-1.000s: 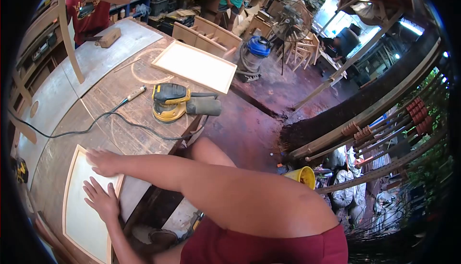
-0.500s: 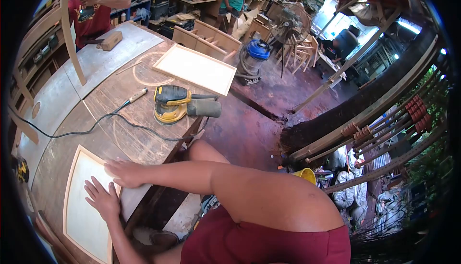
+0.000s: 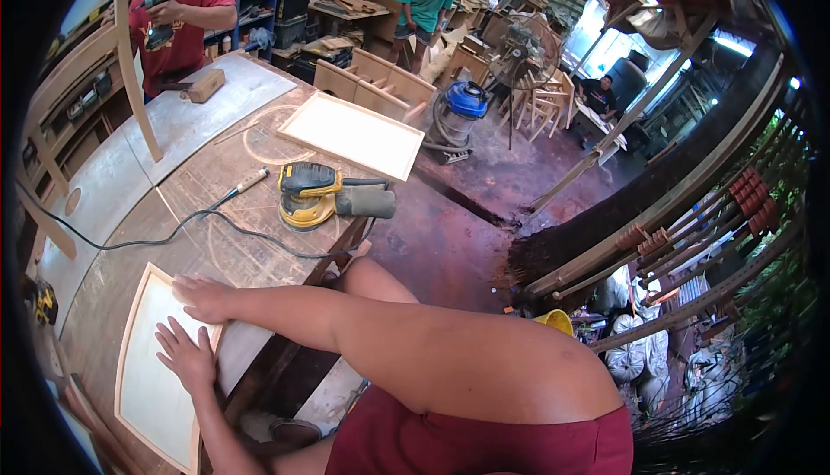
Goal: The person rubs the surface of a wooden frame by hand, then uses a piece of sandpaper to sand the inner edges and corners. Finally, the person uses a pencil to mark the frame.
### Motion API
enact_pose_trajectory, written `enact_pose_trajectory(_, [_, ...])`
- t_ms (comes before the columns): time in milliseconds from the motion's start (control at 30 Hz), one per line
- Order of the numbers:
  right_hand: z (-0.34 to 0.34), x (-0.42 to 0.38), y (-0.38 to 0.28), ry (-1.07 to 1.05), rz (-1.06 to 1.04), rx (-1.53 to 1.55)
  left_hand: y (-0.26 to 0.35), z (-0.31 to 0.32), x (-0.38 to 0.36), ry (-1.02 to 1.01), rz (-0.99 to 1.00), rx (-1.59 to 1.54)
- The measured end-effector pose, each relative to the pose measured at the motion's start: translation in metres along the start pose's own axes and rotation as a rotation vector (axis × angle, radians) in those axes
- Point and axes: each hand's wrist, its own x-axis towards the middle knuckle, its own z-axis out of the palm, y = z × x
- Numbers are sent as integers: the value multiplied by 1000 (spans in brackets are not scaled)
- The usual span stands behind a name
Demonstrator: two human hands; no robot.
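The right hand has just been slid inward, from the side rim towards the far corner of a pale, flat wooden panel with a raised light-wood rim. The left hand has been kept at about the same spot on it. As a judgement, contact is thereby shifted to the corner while the panel is steadied by the left palm.

Neither hand is closed. The left is laid palm down, its fingers spread and its thumb held apart; nothing is gripped by it. The right is opened nearly flat, with its fingers reaching over the rim; whether anything thin is covered by its palm cannot be told.

The panel is set directly under both hands, with its far corner just beyond the right fingertips and its longer part stretched out beside and behind the left hand. It is supported by a scratched brown wooden tabletop. Beyond the right hand, a black cord is laid across the wood, and a yellow-and-black power sander is placed farther off, with a second pale rimmed panel behind it.
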Motion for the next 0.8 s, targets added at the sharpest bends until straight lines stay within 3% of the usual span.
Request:
enact_pose_trajectory(533, [-10,-10,-17,8,66,-56,-12,7,2,74,79,-99])
enact_pose_trajectory(700, [-10,-11,-17,33,59,-46,-24,21,3,188,325,-413])
enact_pose_trajectory(800, [-11,-12,-17,31,71,-41,-25,20,2,150,370,-551])
